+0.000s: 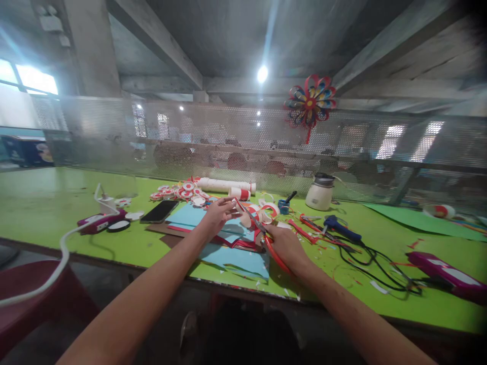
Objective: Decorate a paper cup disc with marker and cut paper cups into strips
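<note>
My right hand (287, 247) is closed round the red-handled scissors (279, 259), whose blades point up and left toward my other hand. My left hand (219, 217) pinches a small red and white paper piece (238, 205) at the tips of the blades. Its exact shape is too small to tell. Beneath both hands lie light blue paper sheets (186, 217) with red paper edges (238, 243) showing, over brown cardboard (163, 234). Curled red and white paper strips (269, 209) sit just beyond the scissors.
Red and white paper discs (186, 191) are piled at the back left beside a white roll (228, 185). A phone (159, 211) and purple power strip (102, 221) lie left. To the right are a blue glue gun (342, 229), cables, a white jug (319, 195) and another purple strip (449, 274).
</note>
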`<state>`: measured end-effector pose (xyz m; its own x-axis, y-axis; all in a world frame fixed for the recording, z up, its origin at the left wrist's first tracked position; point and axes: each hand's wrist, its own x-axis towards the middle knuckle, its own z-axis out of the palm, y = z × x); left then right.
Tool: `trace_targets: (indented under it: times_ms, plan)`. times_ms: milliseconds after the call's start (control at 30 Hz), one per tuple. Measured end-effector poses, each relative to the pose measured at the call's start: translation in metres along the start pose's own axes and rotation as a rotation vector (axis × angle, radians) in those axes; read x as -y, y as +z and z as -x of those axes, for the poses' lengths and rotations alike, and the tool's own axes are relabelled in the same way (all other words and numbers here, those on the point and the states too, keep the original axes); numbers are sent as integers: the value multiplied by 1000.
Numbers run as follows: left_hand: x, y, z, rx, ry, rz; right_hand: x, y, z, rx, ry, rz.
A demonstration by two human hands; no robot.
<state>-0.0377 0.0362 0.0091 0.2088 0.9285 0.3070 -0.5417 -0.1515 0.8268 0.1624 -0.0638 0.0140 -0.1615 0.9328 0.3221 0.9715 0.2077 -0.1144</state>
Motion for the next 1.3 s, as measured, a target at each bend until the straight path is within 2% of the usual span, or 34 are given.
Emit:
trace_targets:
  times_ms: [367, 1300]
  plan:
    - [-1, -2, 0, 5, -40, -11, -3, 6, -2, -24, -54, -49]
    - [-3, 3, 3, 6, -21, 13, 1, 0, 0, -11, -1, 45]
